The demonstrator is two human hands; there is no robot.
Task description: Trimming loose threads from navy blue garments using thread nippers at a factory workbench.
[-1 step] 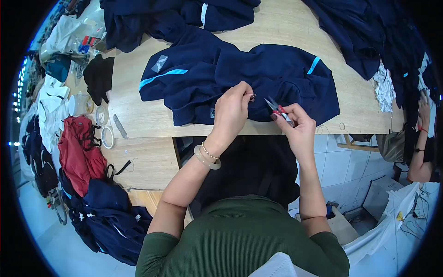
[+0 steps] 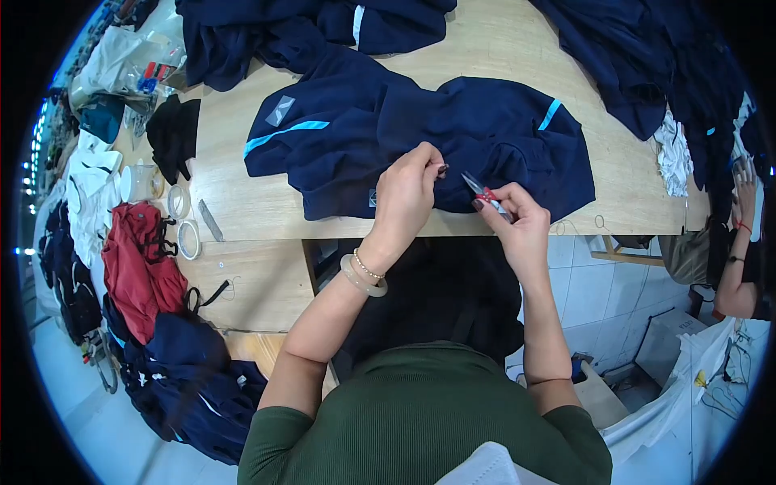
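Observation:
A dark navy garment (image 2: pixel 420 121) with light-blue stripes and a grey patch lies spread and rumpled along the table's near side. Over its near edge, my left hand (image 2: pixel 404 182) is closed in a pinch, thumb and fingertips together; whatever they hold is too small to see. My right hand (image 2: pixel 520 220) grips a pair of thread snips (image 2: pixel 489 196) with red on the handle. The pointed blades are directed up and left, toward my left fingertips, with a small gap between them.
More navy garments lie at the table's far side (image 2: pixel 388 32) and far right (image 2: pixel 622 65). Tape rolls (image 2: pixel 188 240), a grey strip (image 2: pixel 210 220) and a red garment (image 2: pixel 145 267) are at left. Another person's hand (image 2: pixel 744 194) shows at the right edge, near white crumpled material (image 2: pixel 672 153).
My right hand and the thread snips have shifted very slightly left. My left hand and the garment look the same.

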